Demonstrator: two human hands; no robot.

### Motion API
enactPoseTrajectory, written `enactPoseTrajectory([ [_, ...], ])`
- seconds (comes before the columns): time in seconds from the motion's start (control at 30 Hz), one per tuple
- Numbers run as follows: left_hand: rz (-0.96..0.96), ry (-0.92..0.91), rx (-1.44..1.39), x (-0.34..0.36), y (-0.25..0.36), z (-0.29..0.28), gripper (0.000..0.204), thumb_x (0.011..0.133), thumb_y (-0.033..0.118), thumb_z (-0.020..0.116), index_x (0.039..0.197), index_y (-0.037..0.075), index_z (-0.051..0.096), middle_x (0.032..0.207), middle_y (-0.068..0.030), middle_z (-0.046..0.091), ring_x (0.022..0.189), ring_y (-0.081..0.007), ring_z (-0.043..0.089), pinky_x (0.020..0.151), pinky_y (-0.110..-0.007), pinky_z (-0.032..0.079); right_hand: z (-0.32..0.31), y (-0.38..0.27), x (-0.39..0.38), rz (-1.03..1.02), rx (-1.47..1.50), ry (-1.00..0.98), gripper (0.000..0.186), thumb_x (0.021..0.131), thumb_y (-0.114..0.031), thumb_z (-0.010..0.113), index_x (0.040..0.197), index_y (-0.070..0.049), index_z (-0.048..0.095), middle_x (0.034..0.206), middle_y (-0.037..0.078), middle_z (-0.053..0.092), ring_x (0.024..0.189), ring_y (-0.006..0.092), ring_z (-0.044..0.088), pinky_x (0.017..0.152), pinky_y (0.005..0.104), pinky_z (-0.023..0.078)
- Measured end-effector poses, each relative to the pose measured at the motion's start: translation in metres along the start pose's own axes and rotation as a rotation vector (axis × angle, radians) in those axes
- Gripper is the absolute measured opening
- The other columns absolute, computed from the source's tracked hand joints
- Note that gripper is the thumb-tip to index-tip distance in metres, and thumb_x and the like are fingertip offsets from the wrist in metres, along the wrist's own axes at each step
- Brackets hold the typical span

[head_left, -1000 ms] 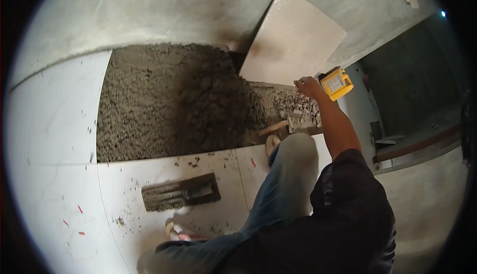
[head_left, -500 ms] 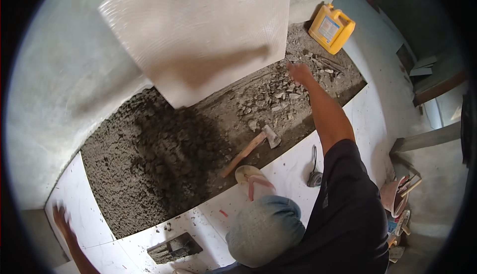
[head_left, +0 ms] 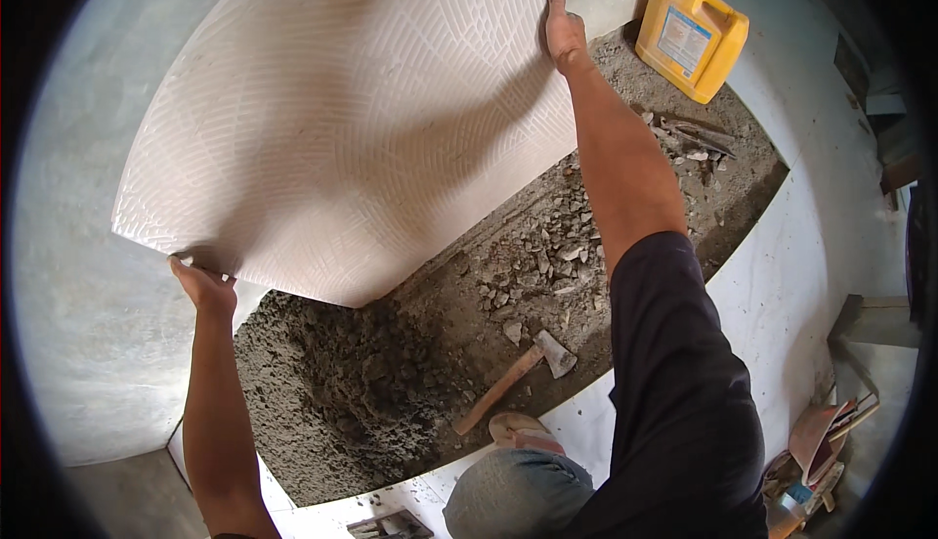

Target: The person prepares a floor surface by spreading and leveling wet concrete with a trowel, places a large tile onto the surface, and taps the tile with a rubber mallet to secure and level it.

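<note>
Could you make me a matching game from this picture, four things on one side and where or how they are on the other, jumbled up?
1. Panel
2. Jug
3. Hatchet-like tool
4. Left hand

A. Wooden-handled, lying near the person's foot
B. At the panel's edge
C. Pale, with a ridged pattern
D. Bright yellow

Pairs: 1-C, 2-D, 3-A, 4-B

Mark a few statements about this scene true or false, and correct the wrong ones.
1. The left hand is at the large tile's lower edge. True.
2. The right hand grips the hatchet. False: the right hand is at the tile's right edge.
3. The yellow jug stands right of the tile. True.
4. The hatchet lies on white flooring. False: the hatchet lies on rough, bare ground.
</note>
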State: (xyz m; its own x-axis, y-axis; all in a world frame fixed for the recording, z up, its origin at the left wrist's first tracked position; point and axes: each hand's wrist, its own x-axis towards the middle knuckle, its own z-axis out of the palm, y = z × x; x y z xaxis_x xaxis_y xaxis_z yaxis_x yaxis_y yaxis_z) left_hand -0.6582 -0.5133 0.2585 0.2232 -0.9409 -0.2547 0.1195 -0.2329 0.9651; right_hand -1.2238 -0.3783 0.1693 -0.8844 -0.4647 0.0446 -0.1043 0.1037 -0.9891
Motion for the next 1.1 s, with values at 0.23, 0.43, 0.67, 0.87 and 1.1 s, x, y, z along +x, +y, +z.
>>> enactPoseTrajectory([
  [0.23, 0.149, 0.212, -0.121, 0.027, -0.025, -0.024, 0.057, 0.096, 0.055, 0.023, 0.108, 0.012, 0.059, 0.107, -0.0068, 0.062, 0.091, -0.0192, 0.056, 0.082, -0.035, 0.047, -0.02, -0.008, -0.042, 0.116, -0.014, 0.303, 0.09, 0.089, -0.068, 0.025, 0.104, 0.012, 0.062, 0.112, 0.035, 0.057, 0.117, 0.0426, 0.049, 0.102, 0.0432, 0.034],
  [0.43, 0.408, -0.005, -0.369, -0.087, -0.027, 0.0, 0.05, 0.091, 0.037, 0.032, 0.119, 0.005, 0.059, 0.11, -0.0115, 0.064, 0.091, -0.0263, 0.064, 0.069, -0.036, 0.053, -0.07, -0.005, -0.065, -0.075, 0.093, 0.4, 0.082, 0.095, -0.058, 0.019, 0.1, 0.012, 0.059, 0.111, 0.034, 0.056, 0.111, 0.0371, 0.052, 0.099, 0.0438, 0.034],
  [0.67, 0.279, 0.007, -0.249, -0.117, -0.039, 0.113, 0.045, 0.094, 0.04, 0.031, 0.114, 0.007, 0.053, 0.107, -0.0089, 0.058, 0.098, -0.0238, 0.053, 0.083, -0.039, 0.045, -0.141, 0.005, 0.036, -0.243, 0.446, 0.463, 0.072, 0.093, -0.055, 0.03, 0.12, 0.007, 0.053, 0.119, 0.018, 0.059, 0.106, 0.0267, 0.056, 0.092, 0.0355, 0.043],
  [0.87, 0.228, -0.065, -0.361, -0.111, -0.046, 0.147, 0.046, 0.093, 0.039, 0.03, 0.12, 0.006, 0.049, 0.122, -0.0096, 0.05, 0.113, -0.0266, 0.045, 0.099, -0.043, 0.034, -0.142, 0.006, 0.073, -0.071, 0.139, 0.668, 0.076, 0.09, -0.055, 0.032, 0.119, 0.012, 0.053, 0.122, 0.022, 0.057, 0.114, 0.032, 0.052, 0.098, 0.036, 0.036],
  [1.1, 0.227, -0.141, -0.328, -0.062, -0.047, 0.158, 0.054, 0.095, 0.045, 0.033, 0.126, 0.003, 0.045, 0.126, -0.01, 0.048, 0.114, -0.0234, 0.043, 0.103, -0.038, 0.032, -0.152, 0.064, 0.163, -0.057, -0.373, 0.624, 0.062, 0.093, -0.05, 0.024, 0.124, -0.003, 0.051, 0.124, 0.03, 0.053, 0.119, 0.0437, 0.047, 0.099, 0.0455, 0.037],
])
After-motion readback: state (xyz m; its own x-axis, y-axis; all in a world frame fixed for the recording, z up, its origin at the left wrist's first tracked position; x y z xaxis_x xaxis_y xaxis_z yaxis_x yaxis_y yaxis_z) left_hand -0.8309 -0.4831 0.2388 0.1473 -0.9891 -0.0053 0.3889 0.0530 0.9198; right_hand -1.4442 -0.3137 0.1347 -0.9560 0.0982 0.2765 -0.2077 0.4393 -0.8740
